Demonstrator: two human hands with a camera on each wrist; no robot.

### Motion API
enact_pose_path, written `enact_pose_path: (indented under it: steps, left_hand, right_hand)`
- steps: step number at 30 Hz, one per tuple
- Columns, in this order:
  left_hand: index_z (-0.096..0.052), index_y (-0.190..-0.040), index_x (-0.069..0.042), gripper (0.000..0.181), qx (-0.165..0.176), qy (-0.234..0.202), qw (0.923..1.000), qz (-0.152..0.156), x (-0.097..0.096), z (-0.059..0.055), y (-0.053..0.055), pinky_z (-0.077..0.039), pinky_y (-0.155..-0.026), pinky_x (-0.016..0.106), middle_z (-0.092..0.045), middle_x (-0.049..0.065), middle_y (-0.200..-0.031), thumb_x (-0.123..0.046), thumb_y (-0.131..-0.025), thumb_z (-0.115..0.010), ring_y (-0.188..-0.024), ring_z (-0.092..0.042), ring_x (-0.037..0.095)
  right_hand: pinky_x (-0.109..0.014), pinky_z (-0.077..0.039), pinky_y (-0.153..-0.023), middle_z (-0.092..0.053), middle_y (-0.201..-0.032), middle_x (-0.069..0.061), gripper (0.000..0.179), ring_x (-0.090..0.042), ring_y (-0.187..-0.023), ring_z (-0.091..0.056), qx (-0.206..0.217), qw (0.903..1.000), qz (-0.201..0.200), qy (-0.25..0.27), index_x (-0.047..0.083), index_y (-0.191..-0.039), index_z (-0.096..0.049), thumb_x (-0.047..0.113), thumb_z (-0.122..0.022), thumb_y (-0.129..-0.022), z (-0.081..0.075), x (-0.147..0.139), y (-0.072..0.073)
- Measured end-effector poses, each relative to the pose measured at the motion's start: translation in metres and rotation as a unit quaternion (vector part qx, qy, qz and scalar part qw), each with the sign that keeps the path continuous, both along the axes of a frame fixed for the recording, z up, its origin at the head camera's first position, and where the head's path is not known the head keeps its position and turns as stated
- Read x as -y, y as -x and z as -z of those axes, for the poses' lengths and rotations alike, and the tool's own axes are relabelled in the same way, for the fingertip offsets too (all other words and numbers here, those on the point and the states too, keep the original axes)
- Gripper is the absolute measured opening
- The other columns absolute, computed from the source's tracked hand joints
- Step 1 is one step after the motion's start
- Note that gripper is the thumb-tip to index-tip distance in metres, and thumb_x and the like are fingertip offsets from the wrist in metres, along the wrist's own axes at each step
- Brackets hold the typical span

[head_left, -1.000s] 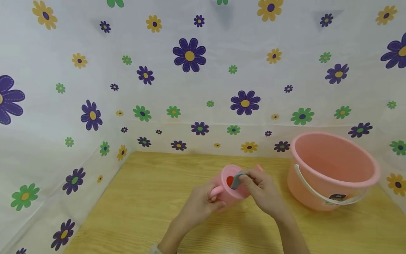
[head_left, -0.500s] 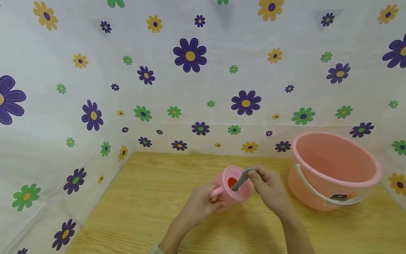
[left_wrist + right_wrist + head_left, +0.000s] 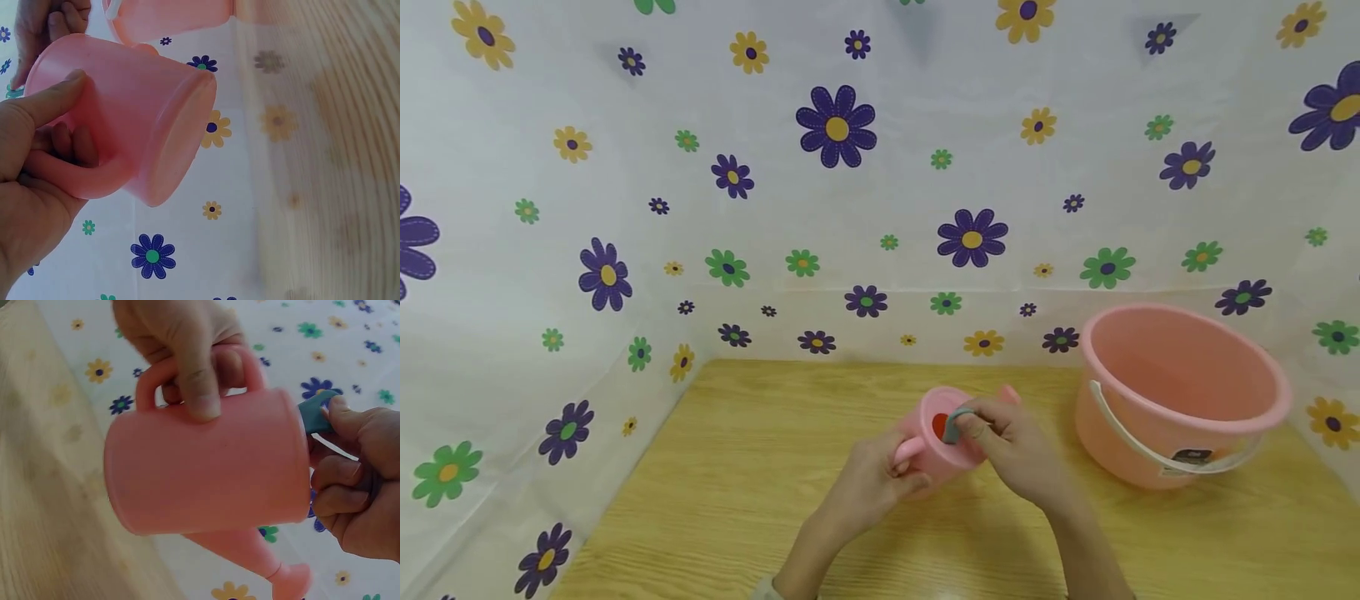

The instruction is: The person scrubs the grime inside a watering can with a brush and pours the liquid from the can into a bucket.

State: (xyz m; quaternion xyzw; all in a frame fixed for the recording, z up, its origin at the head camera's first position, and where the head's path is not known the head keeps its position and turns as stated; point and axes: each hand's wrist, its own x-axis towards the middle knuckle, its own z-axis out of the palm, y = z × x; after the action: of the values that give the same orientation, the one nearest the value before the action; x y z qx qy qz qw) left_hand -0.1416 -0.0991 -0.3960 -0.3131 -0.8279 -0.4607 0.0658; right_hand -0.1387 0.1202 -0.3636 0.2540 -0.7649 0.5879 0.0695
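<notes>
The lower end of the teal tool (image 3: 952, 427) is hidden inside the pink watering can (image 3: 206, 469). The label (image 3: 1192, 457) on the bucket (image 3: 1180, 367) is too small to read.

The left grip (image 3: 868, 483) curls, the right grip (image 3: 1018, 450) pinches, forearms (image 3: 811, 546) slanting inward

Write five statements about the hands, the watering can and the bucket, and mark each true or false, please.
1. The left hand grips the handle of the watering can. True.
2. The pink bucket stands on the table, right of the watering can. True.
3. The right hand is inside the bucket. False: it pinches a blue-green object at the watering can's open top.
4. The watering can stands upright on the table. False: it is held tilted.
5. The bucket's white handle hangs down. True.
</notes>
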Motion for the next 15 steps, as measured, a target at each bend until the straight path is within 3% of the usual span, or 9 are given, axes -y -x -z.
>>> enact_pose_path:
  steps: [3, 7, 9, 10, 12, 13, 15]
  left_hand:
    - [-0.048, -0.078, -0.010, 0.035, 0.003, -0.005, 1.0000, 0.006, -0.007, 0.001, 0.002, -0.044, -0.064, 0.021, -0.042, -0.007, -0.072, 0.001, -0.077, -0.082, -0.077, -0.053, 0.010]
    - [-0.041, -0.074, -0.011, 0.042, -0.004, 0.014, 0.9999, 0.005, -0.011, 0.003, 0.002, -0.043, -0.063, 0.021, -0.038, -0.007, -0.072, -0.002, -0.078, -0.081, -0.075, -0.050, 0.009]
    - [-0.043, -0.076, -0.011, 0.039, 0.003, 0.019, 0.9998, -0.002, -0.008, 0.003, 0.002, -0.042, -0.063, 0.022, -0.038, -0.007, -0.072, -0.003, -0.079, -0.081, -0.076, -0.050, 0.010]
    - [-0.047, -0.080, -0.011, 0.034, 0.014, 0.020, 0.9997, -0.008, -0.006, 0.004, 0.001, -0.042, -0.064, 0.022, -0.038, -0.007, -0.073, -0.004, -0.080, -0.081, -0.077, -0.051, 0.010]
    - [-0.056, -0.090, -0.011, 0.027, 0.031, 0.018, 0.9992, -0.017, -0.004, 0.004, 0.001, -0.044, -0.065, 0.023, -0.046, -0.007, -0.077, -0.005, -0.081, -0.080, -0.080, -0.052, 0.011]
    - [-0.058, -0.094, -0.011, 0.027, 0.040, 0.019, 0.9988, -0.021, -0.005, 0.005, 0.001, -0.045, -0.066, 0.023, -0.048, -0.007, -0.079, -0.005, -0.081, -0.080, -0.080, -0.053, 0.012]
    - [-0.062, -0.104, -0.013, 0.031, 0.055, 0.018, 0.9978, -0.032, -0.005, 0.005, 0.000, -0.048, -0.069, 0.023, -0.057, -0.006, -0.086, -0.005, -0.080, -0.080, -0.083, -0.055, 0.012]
  right_hand:
    - [-0.028, -0.050, -0.077, -0.068, -0.091, -0.004, 0.016, -0.013, -0.082, -0.058, 0.013, 0.9999, 0.002, -0.003, 0.007, -0.099, -0.069, 0.012, -0.054, -0.102, 0.001, -0.009, 0.000]
    - [-0.025, -0.038, -0.055, -0.054, -0.066, -0.002, 0.016, -0.009, -0.057, -0.041, -0.014, 0.9982, 0.052, 0.026, 0.006, -0.096, -0.069, 0.009, -0.054, -0.101, -0.002, -0.017, -0.003]
    - [-0.025, -0.040, -0.054, -0.055, -0.067, -0.003, 0.016, -0.009, -0.061, -0.045, -0.017, 0.9983, 0.047, 0.029, 0.005, -0.096, -0.069, 0.009, -0.054, -0.101, -0.002, -0.015, -0.002]
    - [-0.024, -0.042, -0.056, -0.056, -0.068, -0.002, 0.017, -0.009, -0.061, -0.048, -0.011, 0.9989, 0.038, 0.024, 0.006, -0.096, -0.070, 0.010, -0.055, -0.101, -0.001, -0.013, 0.000]
    - [-0.026, -0.050, -0.070, -0.066, -0.080, -0.003, 0.017, -0.012, -0.075, -0.059, 0.004, 0.9998, 0.015, 0.010, 0.006, -0.096, -0.071, 0.012, -0.055, -0.101, 0.002, -0.009, 0.003]
    - [-0.027, -0.050, -0.083, -0.069, -0.086, -0.003, 0.018, -0.014, -0.084, -0.063, 0.010, 0.9999, 0.007, 0.005, 0.007, -0.097, -0.071, 0.013, -0.055, -0.101, 0.002, -0.009, 0.004]
    - [-0.029, -0.049, -0.089, -0.072, -0.092, -0.005, 0.018, -0.018, -0.092, -0.064, 0.015, 0.9999, 0.000, 0.007, 0.007, -0.098, -0.071, 0.015, -0.056, -0.101, 0.001, -0.011, 0.005]
